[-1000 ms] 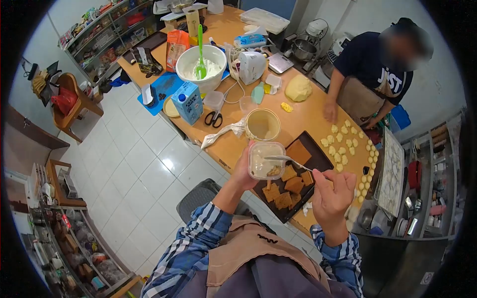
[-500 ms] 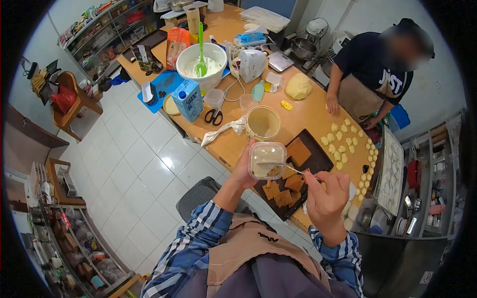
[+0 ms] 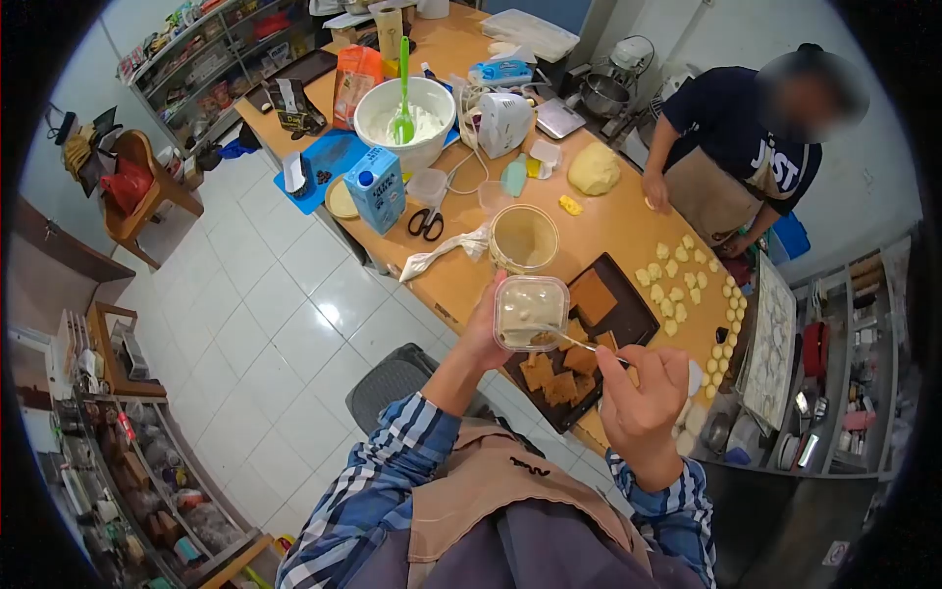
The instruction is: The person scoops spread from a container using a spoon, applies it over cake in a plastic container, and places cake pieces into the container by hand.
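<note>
My left hand (image 3: 480,339) is wrapped round the side of a small clear plastic container (image 3: 531,294), held up over the table edge. Pale cream and a bit of brown crumb show inside it. Between the fingers of my right hand (image 3: 643,401) is a metal spoon (image 3: 581,342), its bowl end dipping into the container. Beneath both hands lies a dark baking tray (image 3: 636,312) with brown cake pieces (image 3: 560,389) and a larger cake slab (image 3: 592,296). A round tub (image 3: 524,239) stands just beyond the container.
A piping bag (image 3: 444,252), scissors (image 3: 426,225), a blue carton (image 3: 377,190) and a white bowl (image 3: 404,123) with a green spatula (image 3: 403,93) stand left. Dough pieces (image 3: 675,285) and a large dough ball (image 3: 595,169) lie right, near a co-worker (image 3: 721,137). A stool (image 3: 391,388) stands below.
The spoon has shifted slightly within the container, and my right hand sits a little lower. My left hand still holds the container. The view has tilted a little.
</note>
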The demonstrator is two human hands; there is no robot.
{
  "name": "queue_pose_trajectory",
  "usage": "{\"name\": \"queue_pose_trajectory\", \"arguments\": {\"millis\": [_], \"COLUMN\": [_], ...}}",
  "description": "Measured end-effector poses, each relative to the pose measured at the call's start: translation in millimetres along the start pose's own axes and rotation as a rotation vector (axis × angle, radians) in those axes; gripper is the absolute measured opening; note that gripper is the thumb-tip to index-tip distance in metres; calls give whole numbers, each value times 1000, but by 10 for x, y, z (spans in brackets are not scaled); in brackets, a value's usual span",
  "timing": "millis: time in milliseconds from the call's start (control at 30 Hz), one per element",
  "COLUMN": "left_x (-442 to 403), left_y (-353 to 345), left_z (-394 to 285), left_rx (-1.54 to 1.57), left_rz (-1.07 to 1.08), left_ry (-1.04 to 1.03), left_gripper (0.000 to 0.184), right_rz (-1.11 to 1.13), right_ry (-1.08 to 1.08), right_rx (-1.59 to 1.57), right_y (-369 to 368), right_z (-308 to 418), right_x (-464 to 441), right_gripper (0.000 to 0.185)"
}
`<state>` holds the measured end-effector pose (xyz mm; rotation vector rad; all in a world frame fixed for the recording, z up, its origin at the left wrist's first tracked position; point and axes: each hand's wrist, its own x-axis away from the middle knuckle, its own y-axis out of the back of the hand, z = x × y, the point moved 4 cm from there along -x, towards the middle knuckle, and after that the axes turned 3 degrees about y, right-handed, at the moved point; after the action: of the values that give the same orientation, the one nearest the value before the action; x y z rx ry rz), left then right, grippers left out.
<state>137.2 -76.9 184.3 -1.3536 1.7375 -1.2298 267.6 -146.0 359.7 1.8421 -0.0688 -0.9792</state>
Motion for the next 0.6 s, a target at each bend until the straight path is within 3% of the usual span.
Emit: {"name": "queue_pose_trajectory", "arguments": {"millis": [400,600], "left_x": [-1,-39], "left_y": [22,63], "left_z": [25,72], "left_rx": [138,388], "left_rz": [56,199], "left_ry": [-79,-45], "left_gripper": [57,54], "right_rz": [36,47], "right_ry": [-8,-5], "right_rx": [31,65], "right_y": [-5,2], "right_z": [47,71], "right_x": [-53,-110], "right_gripper": [26,25]}}
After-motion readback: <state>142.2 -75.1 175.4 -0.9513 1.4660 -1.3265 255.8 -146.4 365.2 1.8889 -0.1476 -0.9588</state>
